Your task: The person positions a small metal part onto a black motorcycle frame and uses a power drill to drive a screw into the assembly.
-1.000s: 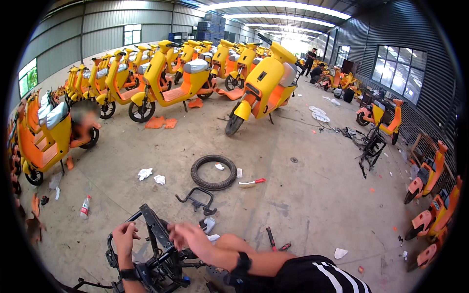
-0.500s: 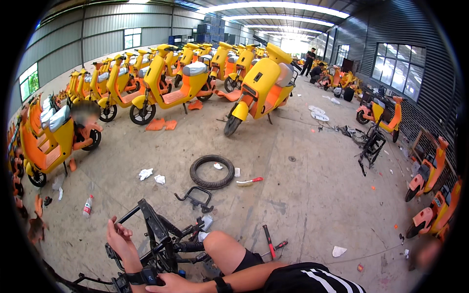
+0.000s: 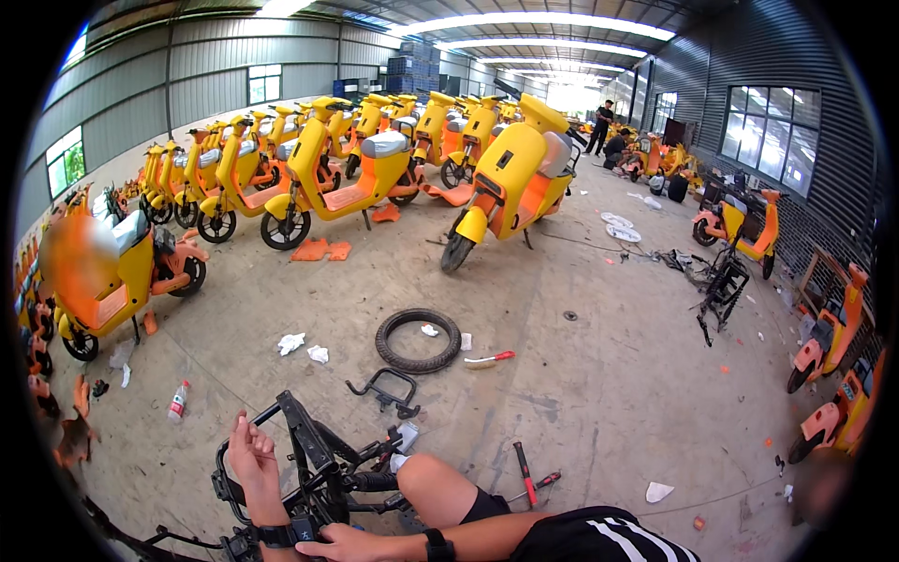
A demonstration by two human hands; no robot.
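Black tubular frame (image 3: 312,436); black wrist device (image 3: 304,529)
The frame's flat upper plate slants, bare tubes below it, a loop bending out at left; the device, small and boxy, pale marks on its face, sits strapped on.

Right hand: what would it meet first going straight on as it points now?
Probably the black wristband on the left wrist; the right hand looks right beside it, though exact contact is unclear.
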